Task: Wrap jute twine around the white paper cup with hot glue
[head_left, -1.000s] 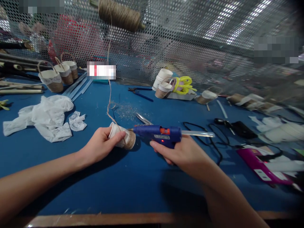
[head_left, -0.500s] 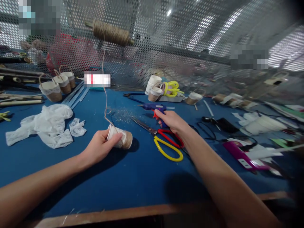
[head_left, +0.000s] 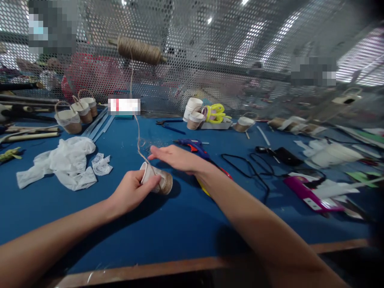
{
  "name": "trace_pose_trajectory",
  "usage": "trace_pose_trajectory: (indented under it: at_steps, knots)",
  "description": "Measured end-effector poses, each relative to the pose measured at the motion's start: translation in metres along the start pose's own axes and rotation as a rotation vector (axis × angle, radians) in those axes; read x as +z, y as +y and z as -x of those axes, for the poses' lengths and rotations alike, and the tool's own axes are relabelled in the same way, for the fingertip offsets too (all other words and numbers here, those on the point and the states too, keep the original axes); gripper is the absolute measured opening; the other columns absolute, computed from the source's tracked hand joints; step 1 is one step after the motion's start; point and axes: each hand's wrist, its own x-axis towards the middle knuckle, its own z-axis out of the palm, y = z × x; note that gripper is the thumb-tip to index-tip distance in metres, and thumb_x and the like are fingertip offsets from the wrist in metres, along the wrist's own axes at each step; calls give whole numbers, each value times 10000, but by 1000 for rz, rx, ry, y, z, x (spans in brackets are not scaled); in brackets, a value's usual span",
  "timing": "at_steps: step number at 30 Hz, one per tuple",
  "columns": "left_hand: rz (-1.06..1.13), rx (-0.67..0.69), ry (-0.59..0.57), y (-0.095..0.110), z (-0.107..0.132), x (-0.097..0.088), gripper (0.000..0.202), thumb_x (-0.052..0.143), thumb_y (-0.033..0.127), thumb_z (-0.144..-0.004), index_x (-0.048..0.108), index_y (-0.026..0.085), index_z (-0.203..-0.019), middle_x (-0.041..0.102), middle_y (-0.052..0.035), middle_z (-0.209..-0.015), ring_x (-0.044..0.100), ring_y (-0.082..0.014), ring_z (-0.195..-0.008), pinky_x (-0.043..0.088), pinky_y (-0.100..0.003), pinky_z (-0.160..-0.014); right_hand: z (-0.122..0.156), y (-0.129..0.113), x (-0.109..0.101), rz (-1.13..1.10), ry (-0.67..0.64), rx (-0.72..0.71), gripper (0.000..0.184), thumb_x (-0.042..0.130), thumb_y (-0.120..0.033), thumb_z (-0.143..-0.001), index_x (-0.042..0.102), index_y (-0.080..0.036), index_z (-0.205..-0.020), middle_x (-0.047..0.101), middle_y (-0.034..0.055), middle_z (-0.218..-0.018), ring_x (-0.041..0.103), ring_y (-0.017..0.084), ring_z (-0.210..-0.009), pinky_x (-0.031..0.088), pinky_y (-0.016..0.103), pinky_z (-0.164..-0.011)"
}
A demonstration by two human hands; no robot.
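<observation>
My left hand (head_left: 130, 192) is closed around a small paper cup (head_left: 168, 185) lying on its side, its lower part wrapped in brown twine. From the cup, a strand of twine (head_left: 139, 138) runs up to a large spool (head_left: 139, 51). Beside the cup's upper side, my right hand (head_left: 177, 159) reaches with fingers stretched out, its fingertips close to the strand. Whether they touch it, I cannot tell. Behind that hand a blue glue gun (head_left: 194, 144) lies on the table. My right forearm covers most of a pair of scissors (head_left: 204, 187) with yellow and red handles.
White lace (head_left: 70, 158) is heaped at left, below several twine-handled cups (head_left: 69, 121). Blue pliers (head_left: 171, 126), white cups (head_left: 193, 108) and a yellow-handled item (head_left: 215, 113) stand at the back. To the right are a black cord (head_left: 249, 158) and a purple box (head_left: 312, 196).
My right hand has let go of the glue gun, now on the table, and moved left to the cup and twine. My left hand still holds the cup.
</observation>
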Motion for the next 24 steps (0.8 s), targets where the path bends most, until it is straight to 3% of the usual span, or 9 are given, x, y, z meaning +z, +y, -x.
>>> trace_pose_trajectory:
  at_steps: [1, 3, 5, 8, 15, 24]
  knots:
    - [6, -6, 1, 0, 0, 0, 327, 489, 398, -771, 639, 112, -723, 613, -26, -616, 501, -134, -575, 418, -232, -551, 0, -9, 8, -94, -66, -25, 414, 410, -489, -812, 673, -172, -772, 664, 36, -741, 570, 118, -643, 419, 232, -570]
    - [33, -20, 0, 1, 1, 0, 324, 497, 399, -767, 628, 109, -709, 600, -23, -602, 486, -126, -559, 406, -231, -544, 2, -20, 16, -234, -72, -50, 293, 512, -395, -774, 657, -140, -780, 656, 40, -756, 553, 109, -637, 412, 225, -570]
    - [103, -40, -6, 4, -1, 0, 319, 501, 396, -767, 620, 104, -720, 592, -20, -611, 473, -118, -556, 396, -231, -554, 7, -23, 16, -342, 26, -56, 204, 577, -320, -730, 643, -128, -748, 644, 33, -746, 539, 99, -642, 408, 221, -592]
    - [282, -110, -28, 7, -3, -2, 325, 511, 401, -768, 618, 94, -786, 602, -27, -656, 474, -109, -566, 393, -231, -579, 20, -18, 5, -434, 173, -57, 201, 606, -336, -713, 650, -144, -752, 621, 6, -703, 493, 79, -595, 387, 215, -567]
    - [511, -233, -95, 7, -4, -2, 303, 604, 401, -720, 623, 108, -796, 613, -6, -657, 484, -89, -563, 387, -210, -592, 45, -5, -2, -460, 454, -71, 209, 660, -339, -675, 647, -136, -720, 554, -21, -592, 426, 66, -525, 360, 219, -520]
    - [390, -126, -154, 11, 3, 2, 299, 574, 396, -748, 651, 118, -831, 658, -32, -743, 530, -121, -637, 420, -228, -654, 42, 5, 5, -363, 477, -66, 233, 632, -369, -690, 634, -136, -679, 538, -20, -558, 433, 77, -515, 368, 232, -514]
